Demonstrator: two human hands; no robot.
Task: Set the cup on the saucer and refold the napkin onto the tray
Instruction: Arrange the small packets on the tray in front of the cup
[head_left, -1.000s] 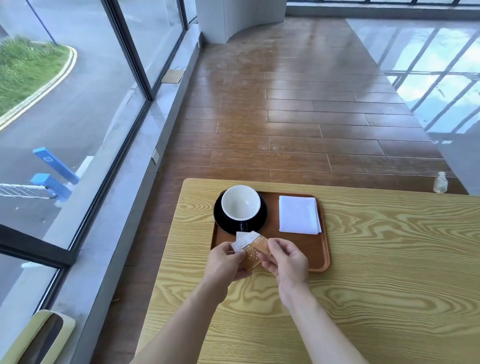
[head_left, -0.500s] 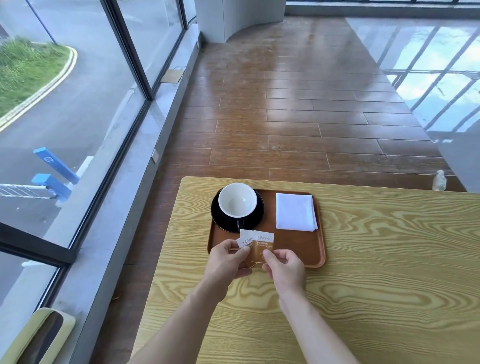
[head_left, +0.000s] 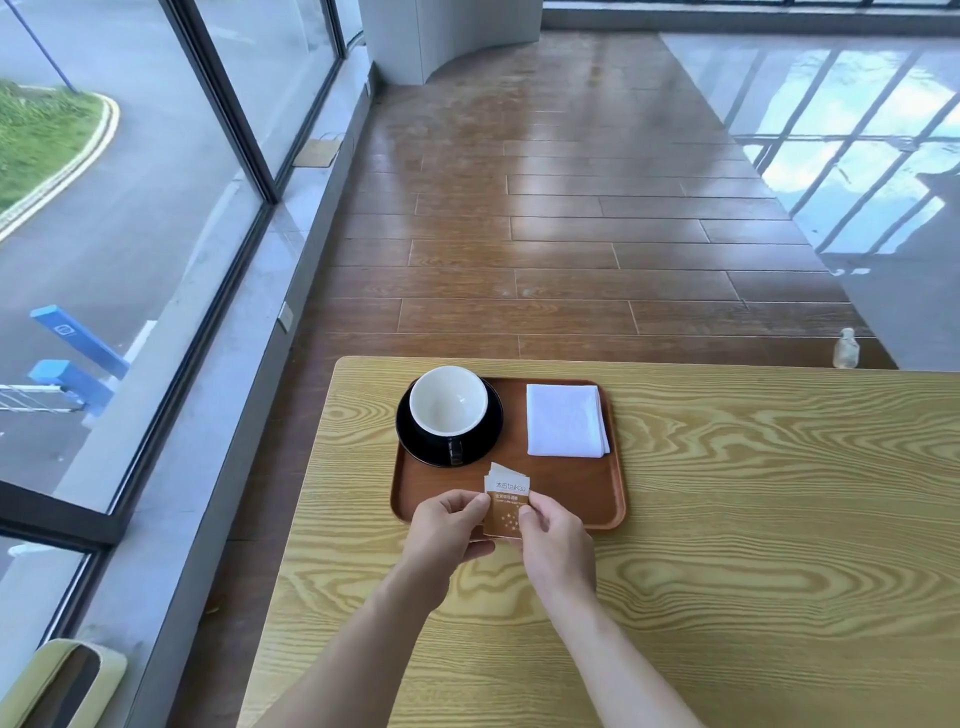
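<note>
- Now: both my hands hold a small stack of sachets (head_left: 506, 501) over the near edge of the tray (head_left: 597, 499). Left hand (head_left: 449, 525) fingers pinch the stack's left edge; right hand (head_left: 556, 540) fingers, thumb on top, pinch its right edge. Both sets clamped on the sachets, not on any task item.
- Cup (head_left: 448, 400): upright, empty, seated on the black saucer (head_left: 485, 441), just beyond my left fingers, handle turned toward me. Judged done.
- Napkin (head_left: 566, 421): white, folded to a neat rectangle, flat on the tray beyond my right fingers, beside the saucer, not touching it. Judged done.
- Tray sits on the bench (head_left: 753, 519).
- Remaining, as far as I can judge: only the sachets to set down, probably on the tray's near bare strip; not named in the task.
</note>
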